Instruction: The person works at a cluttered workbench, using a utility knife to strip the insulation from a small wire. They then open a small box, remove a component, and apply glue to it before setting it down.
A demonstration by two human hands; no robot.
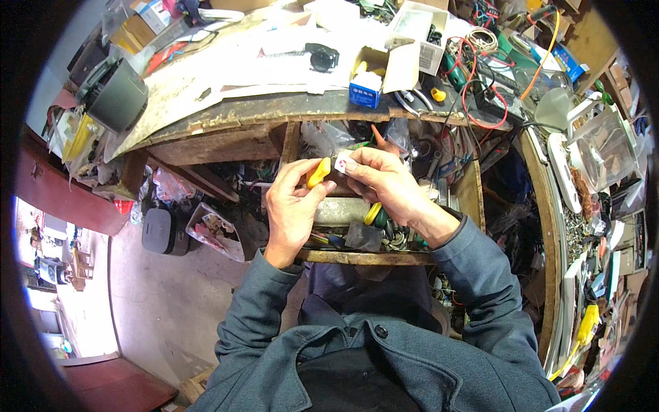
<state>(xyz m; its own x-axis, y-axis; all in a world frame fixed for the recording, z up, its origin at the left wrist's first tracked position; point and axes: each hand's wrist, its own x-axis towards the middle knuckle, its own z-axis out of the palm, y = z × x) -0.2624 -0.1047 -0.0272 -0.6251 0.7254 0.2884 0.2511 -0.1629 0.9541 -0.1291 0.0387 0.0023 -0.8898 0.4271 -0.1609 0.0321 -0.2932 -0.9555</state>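
Observation:
Above an open drawer, my left hand [291, 206] pinches a small yellow plastic piece [319, 173] between thumb and fingertips. Close beside it, my right hand [390, 184] is closed on a small dark piece with a white face [341, 163] bearing a red mark. The two pieces are nearly touching; whether they meet, I cannot tell. Below my right hand shows a yellow-and-green handle [373, 213], partly hidden by the fingers; whether the hand holds it is unclear. The drawer [364, 258] under both hands is packed with tools, metal parts and a grey cylinder [338, 211].
On the bench [261, 110] stand a blue box [364, 96] of yellow pieces, a white carton [420, 34], pliers [413, 103] and a black watch-like item [322, 58]. Red test leads [504, 103] tangle at right. Left are a grey bin [115, 95] and floor containers [163, 230].

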